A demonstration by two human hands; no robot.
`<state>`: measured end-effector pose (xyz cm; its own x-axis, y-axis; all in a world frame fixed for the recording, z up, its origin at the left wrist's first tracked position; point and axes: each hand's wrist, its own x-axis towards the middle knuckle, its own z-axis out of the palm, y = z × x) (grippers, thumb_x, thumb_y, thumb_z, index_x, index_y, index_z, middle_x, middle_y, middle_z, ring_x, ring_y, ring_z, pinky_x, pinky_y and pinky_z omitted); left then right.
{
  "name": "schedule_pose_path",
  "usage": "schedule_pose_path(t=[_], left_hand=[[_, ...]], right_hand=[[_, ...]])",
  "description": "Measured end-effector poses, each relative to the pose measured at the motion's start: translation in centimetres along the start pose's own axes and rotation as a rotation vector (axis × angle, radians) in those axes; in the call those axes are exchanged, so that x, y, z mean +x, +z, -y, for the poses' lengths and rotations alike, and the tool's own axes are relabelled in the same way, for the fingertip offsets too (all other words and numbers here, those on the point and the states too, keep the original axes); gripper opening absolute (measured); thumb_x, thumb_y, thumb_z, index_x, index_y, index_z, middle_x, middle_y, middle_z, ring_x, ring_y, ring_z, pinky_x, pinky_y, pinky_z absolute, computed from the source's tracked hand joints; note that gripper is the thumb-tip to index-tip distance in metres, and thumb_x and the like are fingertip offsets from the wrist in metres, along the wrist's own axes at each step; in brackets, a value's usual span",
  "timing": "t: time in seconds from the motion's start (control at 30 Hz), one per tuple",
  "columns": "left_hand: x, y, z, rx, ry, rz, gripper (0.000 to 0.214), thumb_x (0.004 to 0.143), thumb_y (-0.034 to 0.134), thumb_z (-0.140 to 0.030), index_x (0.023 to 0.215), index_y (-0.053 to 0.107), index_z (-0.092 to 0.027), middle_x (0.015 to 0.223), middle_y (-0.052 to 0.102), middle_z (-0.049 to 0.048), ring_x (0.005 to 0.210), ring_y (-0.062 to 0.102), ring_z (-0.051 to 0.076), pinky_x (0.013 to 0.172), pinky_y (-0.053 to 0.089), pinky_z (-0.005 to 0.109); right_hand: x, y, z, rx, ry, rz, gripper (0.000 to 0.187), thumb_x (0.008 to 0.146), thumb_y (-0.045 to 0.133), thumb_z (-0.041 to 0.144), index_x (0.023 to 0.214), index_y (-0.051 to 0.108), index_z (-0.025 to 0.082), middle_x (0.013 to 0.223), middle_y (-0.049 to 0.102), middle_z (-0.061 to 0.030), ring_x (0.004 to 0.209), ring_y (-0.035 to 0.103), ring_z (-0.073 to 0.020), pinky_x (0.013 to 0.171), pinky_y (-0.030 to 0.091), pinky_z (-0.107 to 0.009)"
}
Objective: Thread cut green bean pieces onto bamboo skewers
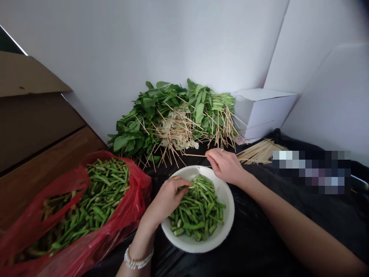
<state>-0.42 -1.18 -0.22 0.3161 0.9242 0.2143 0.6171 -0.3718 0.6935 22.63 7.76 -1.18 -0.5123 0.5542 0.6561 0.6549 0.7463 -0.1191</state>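
A white bowl [225, 192] full of cut green bean pieces [198, 209] stands on black plastic sheeting in front of me. My left hand [168, 196] reaches into the bowl, its fingers closed in a pinch on the bean pieces at the near rim. It wears a pearl bracelet at the wrist. My right hand [225, 165] hovers just behind the bowl, fingers closed on a thin bamboo skewer [194, 155] that points left.
A red plastic bag [86, 246] of more cut beans lies at the left. Skewered leafy greens [173, 115] are piled against the white wall. Loose skewers [259, 152] and a white box [259, 109] sit at the right. Brown cardboard [29, 115] stands at the far left.
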Motion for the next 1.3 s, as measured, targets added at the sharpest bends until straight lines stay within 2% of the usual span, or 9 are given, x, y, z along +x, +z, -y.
schedule_pose_path(t=[0.1, 0.2, 0.3, 0.4, 0.63, 0.8, 1.3], left_hand=[[0.3, 0.2, -0.3, -0.216, -0.091, -0.139, 0.018, 0.083, 0.063, -0.022, 0.095, 0.077, -0.022, 0.093, 0.073, 0.0057, 0.087, 0.065, 0.020, 0.082, 0.047, 0.030], [0.4, 0.2, -0.2, -0.590, -0.230, -0.265, 0.019, 0.078, 0.072, -0.026, 0.095, 0.075, -0.018, 0.088, 0.074, 0.0059, 0.080, 0.066, 0.017, 0.077, 0.050, 0.028], [0.6, -0.2, 0.1, -0.960, -0.307, -0.368, 0.026, 0.072, 0.078, -0.025, 0.097, 0.073, -0.016, 0.089, 0.075, 0.0060, 0.078, 0.068, 0.013, 0.073, 0.052, 0.023], [0.8, -0.6, 0.5, -1.159, -0.347, -0.433, 0.028, 0.070, 0.081, -0.019, 0.096, 0.073, -0.015, 0.091, 0.076, 0.0068, 0.078, 0.069, 0.011, 0.070, 0.053, 0.018], [0.8, -0.9, 0.6, -1.230, -0.381, -0.475, 0.023, 0.073, 0.078, -0.014, 0.095, 0.072, -0.013, 0.093, 0.076, 0.0076, 0.080, 0.071, 0.012, 0.069, 0.056, 0.017], [0.8, -0.8, 0.4, -1.250, -0.378, -0.488, 0.022, 0.073, 0.078, -0.012, 0.094, 0.072, -0.012, 0.092, 0.077, 0.0085, 0.078, 0.071, 0.012, 0.068, 0.057, 0.016], [0.9, -0.6, 0.7, -1.200, -0.364, -0.494, 0.026, 0.069, 0.080, -0.016, 0.094, 0.074, -0.013, 0.088, 0.077, 0.0084, 0.076, 0.070, 0.012, 0.066, 0.054, 0.017]], right_hand=[[-0.1, -0.1, 0.4, -0.008, 0.003, -0.078, 0.020, 0.098, 0.039, 0.021, 0.099, 0.059, 0.016, 0.092, 0.067, -0.0055, 0.084, 0.061, -0.0156, 0.076, 0.041, -0.026], [-0.2, -0.2, 0.6, -0.023, -0.027, -0.142, 0.023, 0.098, 0.040, 0.023, 0.103, 0.062, 0.017, 0.091, 0.069, -0.0049, 0.081, 0.062, -0.0142, 0.074, 0.042, -0.025], [-0.2, -0.2, 0.9, -0.062, -0.087, -0.174, 0.027, 0.097, 0.040, 0.018, 0.111, 0.063, 0.017, 0.086, 0.069, -0.0039, 0.077, 0.061, -0.0134, 0.071, 0.042, -0.024], [-0.3, -0.1, 1.3, -0.099, -0.163, -0.170, 0.030, 0.096, 0.039, 0.014, 0.113, 0.063, 0.015, 0.081, 0.067, -0.0048, 0.074, 0.058, -0.0145, 0.069, 0.043, -0.026], [-0.6, 0.2, 2.1, -0.143, -0.250, -0.151, 0.033, 0.090, 0.043, 0.010, 0.112, 0.066, 0.015, 0.077, 0.063, -0.0044, 0.071, 0.053, -0.0148, 0.063, 0.043, -0.027], [-0.6, 0.2, 2.2, -0.176, -0.277, -0.161, 0.033, 0.091, 0.041, 0.011, 0.112, 0.066, 0.014, 0.074, 0.061, -0.0035, 0.069, 0.052, -0.0140, 0.063, 0.041, -0.027], [-0.6, 0.1, 2.3, -0.170, -0.277, -0.137, 0.033, 0.092, 0.039, 0.013, 0.110, 0.068, 0.015, 0.073, 0.061, -0.0038, 0.068, 0.052, -0.0141, 0.060, 0.040, -0.026]])
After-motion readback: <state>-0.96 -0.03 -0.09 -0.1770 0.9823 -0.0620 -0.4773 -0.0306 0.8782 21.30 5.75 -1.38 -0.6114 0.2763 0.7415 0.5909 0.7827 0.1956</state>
